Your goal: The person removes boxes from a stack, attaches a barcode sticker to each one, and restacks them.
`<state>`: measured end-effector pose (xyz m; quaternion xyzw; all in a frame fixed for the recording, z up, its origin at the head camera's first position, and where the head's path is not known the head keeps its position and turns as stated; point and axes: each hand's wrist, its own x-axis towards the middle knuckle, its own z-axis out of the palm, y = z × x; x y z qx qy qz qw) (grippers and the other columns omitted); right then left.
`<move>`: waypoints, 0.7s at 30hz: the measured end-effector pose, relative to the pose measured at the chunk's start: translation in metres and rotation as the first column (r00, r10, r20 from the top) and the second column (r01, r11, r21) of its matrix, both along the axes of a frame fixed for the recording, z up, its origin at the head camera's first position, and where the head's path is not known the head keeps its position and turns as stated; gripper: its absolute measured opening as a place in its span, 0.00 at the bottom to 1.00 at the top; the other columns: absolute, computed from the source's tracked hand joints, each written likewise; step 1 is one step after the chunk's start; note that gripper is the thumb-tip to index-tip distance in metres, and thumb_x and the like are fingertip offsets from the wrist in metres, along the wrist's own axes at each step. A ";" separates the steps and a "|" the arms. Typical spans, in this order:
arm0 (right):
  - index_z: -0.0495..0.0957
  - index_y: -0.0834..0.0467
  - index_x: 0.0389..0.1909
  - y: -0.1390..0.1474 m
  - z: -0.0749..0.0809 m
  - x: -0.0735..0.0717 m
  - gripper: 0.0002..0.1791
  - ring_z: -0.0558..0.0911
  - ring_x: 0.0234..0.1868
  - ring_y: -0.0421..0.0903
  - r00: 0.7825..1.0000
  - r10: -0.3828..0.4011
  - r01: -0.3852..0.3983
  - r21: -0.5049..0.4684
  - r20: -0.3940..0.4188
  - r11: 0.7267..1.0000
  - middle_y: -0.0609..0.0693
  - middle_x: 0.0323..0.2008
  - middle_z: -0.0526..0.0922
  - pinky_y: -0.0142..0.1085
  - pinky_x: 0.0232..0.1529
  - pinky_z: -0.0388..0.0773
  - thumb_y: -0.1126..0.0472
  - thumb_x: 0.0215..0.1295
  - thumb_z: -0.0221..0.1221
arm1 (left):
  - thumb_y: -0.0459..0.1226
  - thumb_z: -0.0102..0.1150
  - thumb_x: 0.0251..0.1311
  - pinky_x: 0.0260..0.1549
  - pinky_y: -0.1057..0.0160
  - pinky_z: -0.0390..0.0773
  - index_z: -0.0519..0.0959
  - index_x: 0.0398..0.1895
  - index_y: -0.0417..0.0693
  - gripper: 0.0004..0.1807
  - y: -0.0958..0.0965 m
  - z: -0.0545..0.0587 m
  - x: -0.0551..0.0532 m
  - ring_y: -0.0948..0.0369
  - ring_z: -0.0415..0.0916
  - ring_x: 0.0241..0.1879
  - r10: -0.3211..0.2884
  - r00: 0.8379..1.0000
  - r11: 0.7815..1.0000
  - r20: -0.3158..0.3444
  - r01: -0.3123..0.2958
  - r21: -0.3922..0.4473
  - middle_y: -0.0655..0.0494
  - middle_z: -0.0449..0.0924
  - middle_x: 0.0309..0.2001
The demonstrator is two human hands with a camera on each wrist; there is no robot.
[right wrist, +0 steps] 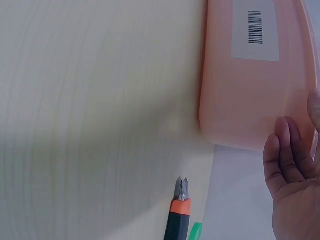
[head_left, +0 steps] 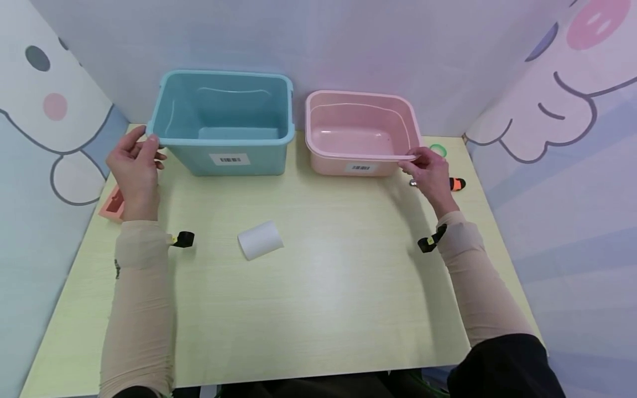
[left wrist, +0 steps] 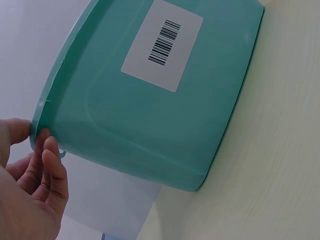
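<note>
A blue-green plastic bin (head_left: 219,160) with a barcode label stands at the back left. My left hand (head_left: 135,160) pinches its rim at the front left corner, thumb on top and fingers beneath; the left wrist view shows this hand (left wrist: 35,185) at the bin's edge (left wrist: 125,125). To the right stands a smaller pink bin (head_left: 330,164), also labelled. With thumb and fingers my right hand (head_left: 430,176) grips its front right rim corner. In the right wrist view several fingers (right wrist: 287,155) lie against the pink wall (right wrist: 245,100).
A white, rounded, roll-like piece (head_left: 260,240) lies mid-table. A tool with an orange-and-black handle (head_left: 457,184) and metal tip lies by my right hand, near a green ring (head_left: 438,149). Partly behind my left wrist sits an orange-pink open box (head_left: 111,205). Printed walls enclose the table.
</note>
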<state>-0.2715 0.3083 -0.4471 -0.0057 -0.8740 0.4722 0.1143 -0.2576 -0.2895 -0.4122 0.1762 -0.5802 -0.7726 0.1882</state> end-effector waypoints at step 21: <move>0.86 0.63 0.45 -0.003 0.031 0.009 0.16 0.85 0.30 0.36 0.990 -0.059 0.049 -0.080 -0.128 0.996 0.37 0.32 0.86 0.25 0.34 0.82 0.58 0.62 0.76 | 0.37 0.72 0.66 0.27 0.74 0.80 0.86 0.60 0.50 0.19 0.004 -0.002 -0.006 0.62 0.81 0.28 -0.012 1.000 1.000 0.014 0.012 -0.023 0.54 0.88 0.40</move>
